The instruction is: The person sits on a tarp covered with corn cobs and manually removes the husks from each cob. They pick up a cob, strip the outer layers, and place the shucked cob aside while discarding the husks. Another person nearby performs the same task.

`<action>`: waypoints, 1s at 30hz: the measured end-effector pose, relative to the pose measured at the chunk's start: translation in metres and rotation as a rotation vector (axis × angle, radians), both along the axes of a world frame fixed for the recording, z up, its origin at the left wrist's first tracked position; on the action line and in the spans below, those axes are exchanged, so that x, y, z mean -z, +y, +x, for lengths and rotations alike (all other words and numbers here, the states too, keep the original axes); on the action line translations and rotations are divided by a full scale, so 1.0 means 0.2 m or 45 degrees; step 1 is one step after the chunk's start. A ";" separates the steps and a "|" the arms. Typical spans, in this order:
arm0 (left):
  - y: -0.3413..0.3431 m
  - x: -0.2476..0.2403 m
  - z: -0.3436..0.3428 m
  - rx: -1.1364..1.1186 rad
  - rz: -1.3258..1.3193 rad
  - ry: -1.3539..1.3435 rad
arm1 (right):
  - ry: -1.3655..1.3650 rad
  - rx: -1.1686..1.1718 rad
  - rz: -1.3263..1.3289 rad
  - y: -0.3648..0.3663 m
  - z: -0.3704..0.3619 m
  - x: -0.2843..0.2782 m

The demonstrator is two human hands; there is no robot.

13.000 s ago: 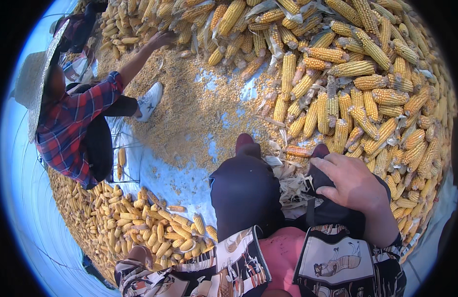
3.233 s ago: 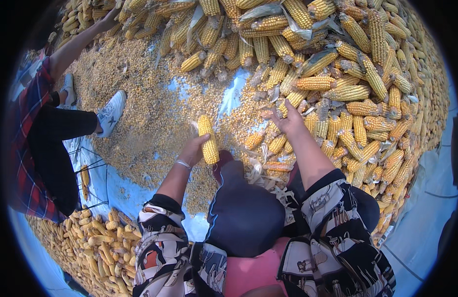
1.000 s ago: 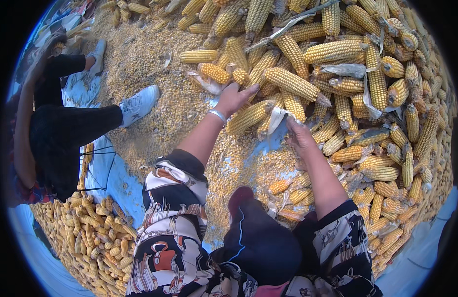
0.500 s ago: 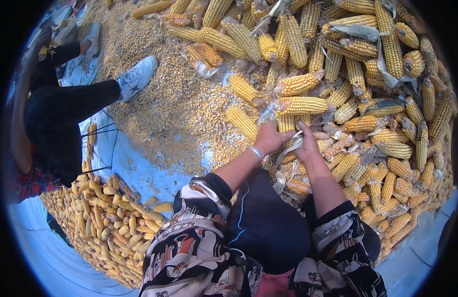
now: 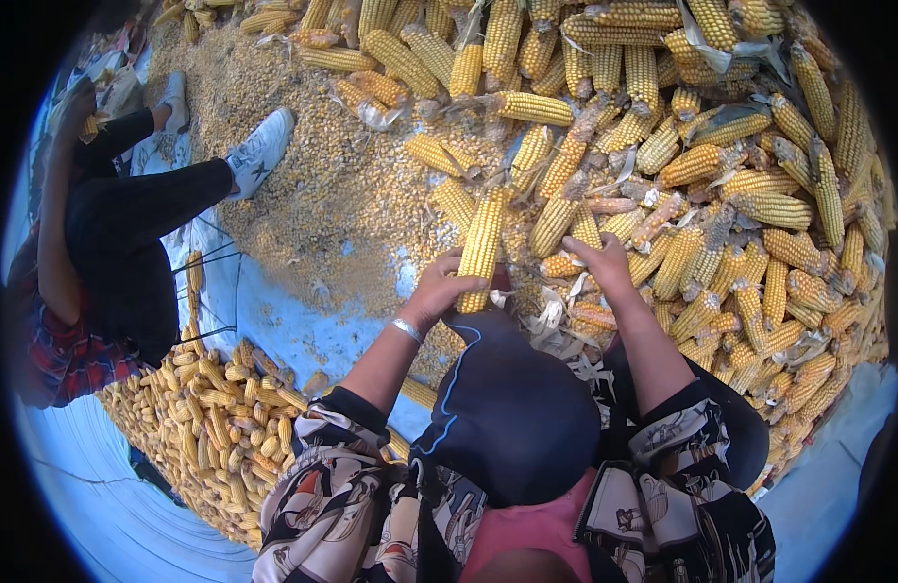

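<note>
A long yellow corn cob [image 5: 483, 248] stands nearly upright in my left hand [image 5: 443, 290], whose fingers and thumb close round its lower part. On that wrist is a pale bracelet [image 5: 408, 329]. My right hand [image 5: 602, 264] reaches into the edge of the cob pile, thumb and fingers spread about the lower end of another corn cob [image 5: 586, 227]. Whether it presses on that cob is not clear. Dry husk pieces [image 5: 553, 313] lie just below this hand, beside my dark-clothed knee.
A big heap of corn cobs [image 5: 774, 209] fills the right and far side. Loose kernels [image 5: 303, 209] cover the blue sheet [image 5: 274, 316] on the left. Another cob pile [image 5: 216, 428] lies near left. A seated person's leg and white shoe [image 5: 262, 154] extend in from the left.
My hands have moved apart. The left has drawn back leftward with a cob raised in it; the right has let go of the husk and opened beside another cob. My view has shifted slightly.
</note>
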State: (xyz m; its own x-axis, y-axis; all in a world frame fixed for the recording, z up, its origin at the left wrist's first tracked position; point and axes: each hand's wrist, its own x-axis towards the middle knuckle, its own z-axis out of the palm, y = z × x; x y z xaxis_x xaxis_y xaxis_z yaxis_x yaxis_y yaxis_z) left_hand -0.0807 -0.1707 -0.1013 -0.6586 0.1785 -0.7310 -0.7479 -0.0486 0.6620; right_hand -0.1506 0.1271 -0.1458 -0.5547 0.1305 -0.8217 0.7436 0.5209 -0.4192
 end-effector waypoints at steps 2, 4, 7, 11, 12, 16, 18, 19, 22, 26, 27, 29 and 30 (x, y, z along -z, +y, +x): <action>0.05 0.03 -0.04 -0.256 -0.069 -0.009 | 0.040 -0.218 0.153 -0.09 -0.03 -0.06; 0.13 0.11 -0.14 -0.363 -0.116 -0.203 | 0.051 -0.349 0.381 -0.24 -0.07 -0.09; 0.28 0.24 -0.30 -0.408 -0.425 -0.208 | 0.015 -0.338 0.611 -0.38 -0.16 -0.11; 0.33 0.29 -0.34 -0.383 -0.440 -0.069 | -0.036 -0.216 0.561 -0.40 -0.23 -0.08; 0.29 0.28 -0.31 -0.412 -0.356 -0.043 | -0.020 -0.226 0.517 -0.37 -0.23 -0.06; 0.05 0.18 -0.16 -0.610 0.191 -0.100 | 0.083 -0.167 0.203 -0.22 -0.19 0.02; -0.02 0.09 -0.03 -0.763 0.326 -0.165 | 0.141 0.003 -0.097 -0.16 -0.18 0.08; -0.05 0.03 0.02 -0.782 0.356 -0.174 | 0.085 0.092 -0.411 -0.10 -0.17 0.10; -0.16 -0.16 0.16 -0.869 0.439 -0.134 | -0.027 0.528 -0.854 0.03 -0.13 0.13; -0.22 -0.40 0.29 -0.635 -0.101 -0.055 | -0.085 0.415 -1.042 0.15 -0.15 0.01; -0.23 -0.48 0.31 -0.510 -0.188 -0.041 | -0.044 0.335 -1.024 0.15 -0.15 -0.07; -0.22 -0.66 0.29 -0.170 -0.868 -0.086 | -0.206 0.249 -1.161 0.12 -0.17 -0.27; -0.22 -0.79 0.30 0.167 -1.371 0.025 | -0.235 0.199 -1.392 0.09 -0.16 -0.39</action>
